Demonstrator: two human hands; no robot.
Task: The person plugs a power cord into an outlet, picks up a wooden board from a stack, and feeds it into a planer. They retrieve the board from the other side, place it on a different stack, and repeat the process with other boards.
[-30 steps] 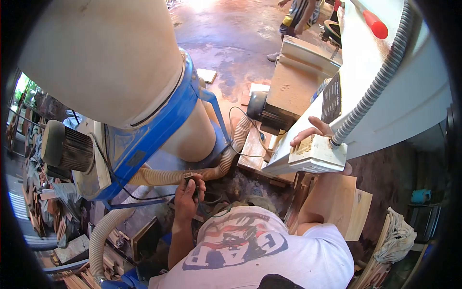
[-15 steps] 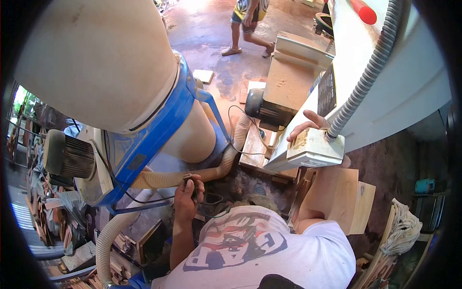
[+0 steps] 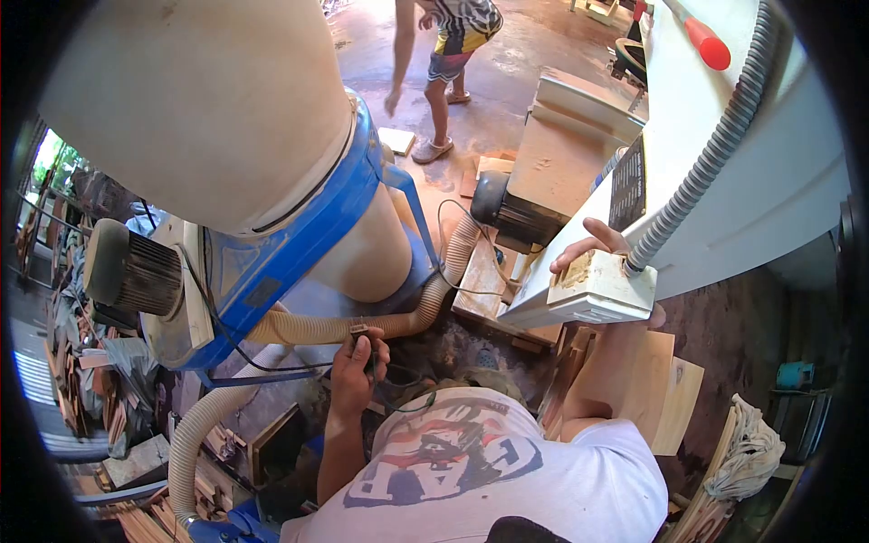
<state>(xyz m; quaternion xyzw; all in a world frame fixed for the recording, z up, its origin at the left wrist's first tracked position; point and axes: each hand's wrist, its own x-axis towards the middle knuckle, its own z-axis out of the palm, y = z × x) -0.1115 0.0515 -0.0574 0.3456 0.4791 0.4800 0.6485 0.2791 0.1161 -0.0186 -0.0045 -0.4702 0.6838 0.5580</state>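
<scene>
My left hand (image 3: 358, 366) is closed around what looks like a dark cable plug (image 3: 359, 331), held upright in front of my chest. A thin dark cable (image 3: 272, 368) runs from beside this hand toward the blue-framed machine. My right hand (image 3: 590, 246) grips a white box (image 3: 602, 291) on the side of a large white machine. Its fingers curl over the far side, and the box hides the palm. A grey ribbed conduit (image 3: 701, 149) enters the top of that box, close to my fingertips.
A blue-framed dust collector (image 3: 299, 249) with a big pale bag stands at left, its ribbed hose (image 3: 362, 326) crossing the floor. Dusty machinery with a dark motor (image 3: 507, 210) sits ahead. Boards (image 3: 656, 385) lean beneath my right arm. Another person (image 3: 450, 68) stands beyond.
The other person has come nearer and now bends with one arm reaching down toward a pale board on the floor. Both my hands keep their holds; the view has shifted slightly.
</scene>
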